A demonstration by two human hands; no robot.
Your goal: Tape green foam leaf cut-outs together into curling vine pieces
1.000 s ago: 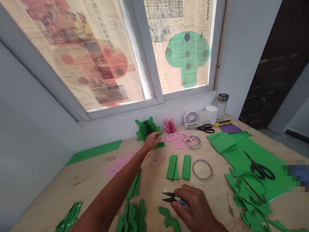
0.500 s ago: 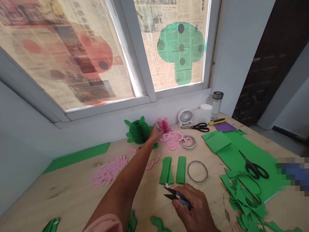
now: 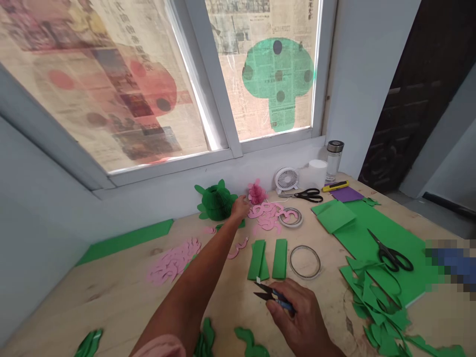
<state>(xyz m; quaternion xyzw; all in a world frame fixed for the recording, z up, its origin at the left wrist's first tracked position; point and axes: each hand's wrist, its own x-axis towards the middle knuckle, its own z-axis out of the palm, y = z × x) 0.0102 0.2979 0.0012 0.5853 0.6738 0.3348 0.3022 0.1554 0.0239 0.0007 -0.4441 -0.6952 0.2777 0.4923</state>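
So the right hand is at the near side of the table, fingers curled snugly around a pair of blue-handled thread snips. The blades are spread apart, with a little white scrap at the tip of the far one.

The left arm stretches way over to the far side. The left hand is right between the green honeycomb paper ornament on its left and the smaller pink honeycomb paper ornament on its right. Its fingers look loosely bent, but they're too small to make out, so I can't tell how wide they're spread or if they've got hold of anything.

Wavy pink paper cutouts lie just right of that hand, some overlapping a tape roll. Folded green paper strips sit just beyond the snips, with a thinner tape ring on their right.
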